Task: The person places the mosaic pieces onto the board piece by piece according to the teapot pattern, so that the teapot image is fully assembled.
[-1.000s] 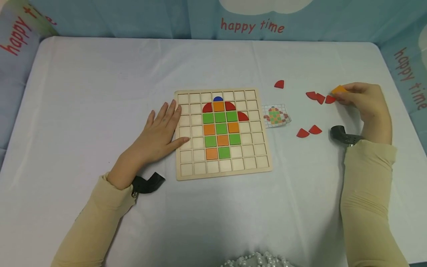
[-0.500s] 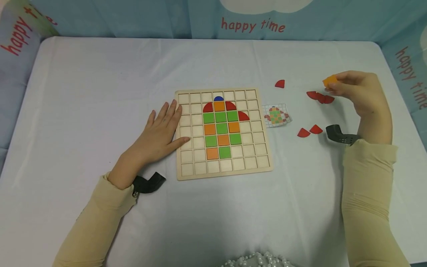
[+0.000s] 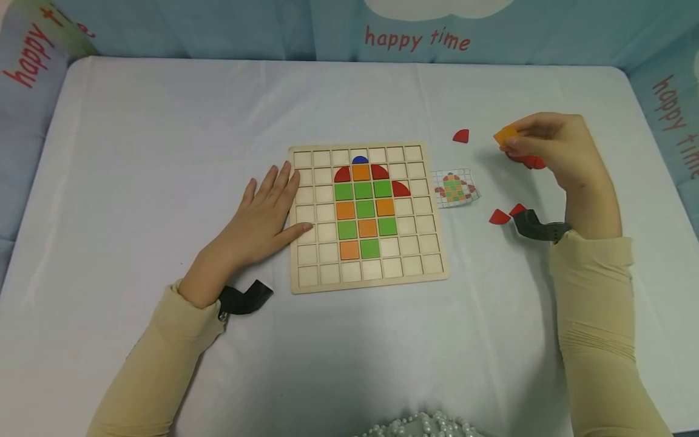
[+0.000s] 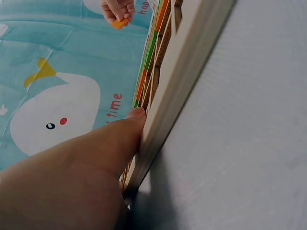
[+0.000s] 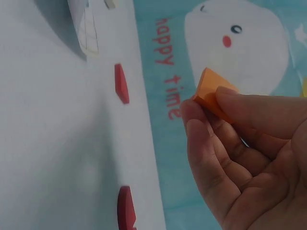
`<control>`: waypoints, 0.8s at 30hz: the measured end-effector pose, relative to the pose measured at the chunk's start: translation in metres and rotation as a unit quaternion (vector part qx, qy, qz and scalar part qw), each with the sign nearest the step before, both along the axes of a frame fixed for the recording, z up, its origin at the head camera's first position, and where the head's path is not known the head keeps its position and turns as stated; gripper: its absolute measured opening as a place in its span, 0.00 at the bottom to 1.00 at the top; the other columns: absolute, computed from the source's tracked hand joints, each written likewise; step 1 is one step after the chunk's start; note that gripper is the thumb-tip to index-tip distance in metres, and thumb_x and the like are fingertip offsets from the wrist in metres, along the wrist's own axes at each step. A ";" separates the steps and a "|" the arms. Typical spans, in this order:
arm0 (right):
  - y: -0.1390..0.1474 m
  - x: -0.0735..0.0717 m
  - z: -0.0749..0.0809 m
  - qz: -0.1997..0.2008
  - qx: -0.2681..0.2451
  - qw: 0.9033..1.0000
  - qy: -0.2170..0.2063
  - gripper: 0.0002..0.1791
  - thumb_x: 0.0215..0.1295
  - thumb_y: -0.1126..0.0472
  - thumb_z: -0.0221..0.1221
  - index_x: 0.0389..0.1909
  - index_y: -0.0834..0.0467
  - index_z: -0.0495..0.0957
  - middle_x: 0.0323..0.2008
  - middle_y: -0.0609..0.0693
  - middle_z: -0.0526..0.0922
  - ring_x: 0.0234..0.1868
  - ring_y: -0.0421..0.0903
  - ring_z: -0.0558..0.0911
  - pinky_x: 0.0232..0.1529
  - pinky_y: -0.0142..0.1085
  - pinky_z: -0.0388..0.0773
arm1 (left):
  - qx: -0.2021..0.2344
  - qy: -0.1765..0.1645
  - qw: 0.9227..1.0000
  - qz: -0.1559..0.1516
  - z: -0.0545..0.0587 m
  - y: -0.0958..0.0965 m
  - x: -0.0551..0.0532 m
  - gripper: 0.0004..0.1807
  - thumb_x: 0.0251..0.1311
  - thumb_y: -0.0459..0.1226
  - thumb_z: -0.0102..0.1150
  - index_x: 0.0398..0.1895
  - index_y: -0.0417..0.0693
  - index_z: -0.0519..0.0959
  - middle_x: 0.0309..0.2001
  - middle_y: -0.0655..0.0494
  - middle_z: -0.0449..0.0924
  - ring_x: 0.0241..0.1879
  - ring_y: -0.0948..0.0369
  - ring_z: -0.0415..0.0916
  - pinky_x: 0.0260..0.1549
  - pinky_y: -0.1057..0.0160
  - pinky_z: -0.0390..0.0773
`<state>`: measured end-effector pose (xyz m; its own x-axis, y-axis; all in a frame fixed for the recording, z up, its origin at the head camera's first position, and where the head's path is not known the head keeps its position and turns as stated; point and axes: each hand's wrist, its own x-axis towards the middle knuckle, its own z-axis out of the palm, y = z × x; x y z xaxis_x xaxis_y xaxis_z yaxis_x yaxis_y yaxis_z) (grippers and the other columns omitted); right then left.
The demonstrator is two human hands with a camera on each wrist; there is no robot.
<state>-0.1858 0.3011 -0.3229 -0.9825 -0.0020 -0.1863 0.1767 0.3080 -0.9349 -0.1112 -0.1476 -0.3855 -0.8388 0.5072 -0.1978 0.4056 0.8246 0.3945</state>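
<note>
My right hand (image 3: 557,142) pinches an orange square tile (image 3: 505,135) between thumb and fingers, raised above the table; the right wrist view shows the same orange tile (image 5: 213,93) tilted in the grip. My left hand (image 3: 256,218) lies with spread, straight fingers along the left edge of the wooden grid board (image 3: 371,285), its thumb over the rim. Set in the board are several green and orange squares, red quarter-circles and a blue half-circle (image 3: 360,160). In the left wrist view the thumb (image 4: 127,132) presses against the board's side (image 4: 177,81).
A small printed pattern card (image 3: 455,188) lies against the board's right side. Loose red quarter-circle pieces lie to the right: one red piece (image 3: 461,136) farther back, several partly under the right hand, two nearer the right wrist camera (image 3: 537,227). A pearl-trimmed item (image 3: 420,425) shows at the front.
My right hand has lifted the orange tile from beside the red pieces and carried it left toward the board. The left hand stays in place on the board's edge.
</note>
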 end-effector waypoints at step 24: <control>-0.062 0.018 0.004 0.135 0.089 0.987 0.014 0.08 0.58 0.71 0.63 0.39 0.64 0.82 0.29 0.46 0.83 0.32 0.43 0.81 0.37 0.28 0.77 | -0.006 -0.003 1.000 -0.001 0.000 0.000 -0.001 0.46 0.68 0.56 0.42 0.74 0.41 0.33 0.74 0.48 0.22 0.72 0.54 0.18 0.65 0.44 0.26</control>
